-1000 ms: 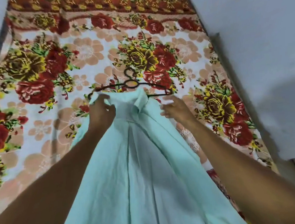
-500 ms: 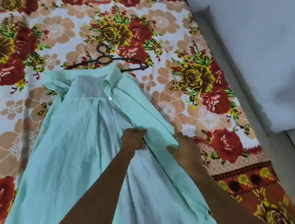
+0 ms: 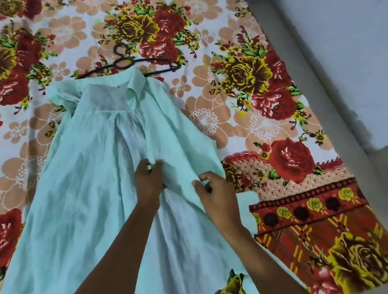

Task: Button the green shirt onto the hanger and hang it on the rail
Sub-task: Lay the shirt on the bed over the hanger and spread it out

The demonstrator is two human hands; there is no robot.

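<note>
the green shirt [image 3: 79, 192] lies spread flat on the floral bedsheet [image 3: 268, 121], collar toward 12 o'clock, hem toward 6 o'clock, w/ its front open down the middle so the paler inside shows. the black hanger [image 3: 132, 64] lies on the sheet at 12 o'clock from the collar; its lower part goes under the collar, the hook and the arm at 3 o'clock stay visible. it is not clear how far the hanger sits inside the shirt.

the left hand [image 3: 148, 183] is near the centre of the shirt, on the front edge. its fingers are curled and pinch the cloth there, approx. at the placket; something small and pale shows between the fingertips, maybe a button, i cannot tell. the right hand [image 3: 215, 191] is just beside it, toward 4 o'clock. its fingers [image 3: 203, 176] are bent and pinch the edge of the front panel on that side, lifting it a little.

both forearms come in from 6 o'clock over the lower part of the shirt. at 3 o'clock the sheet ends at a grey ledge [image 3: 312, 89], and a pale wall [image 3: 354, 39] is beyond it.
</note>
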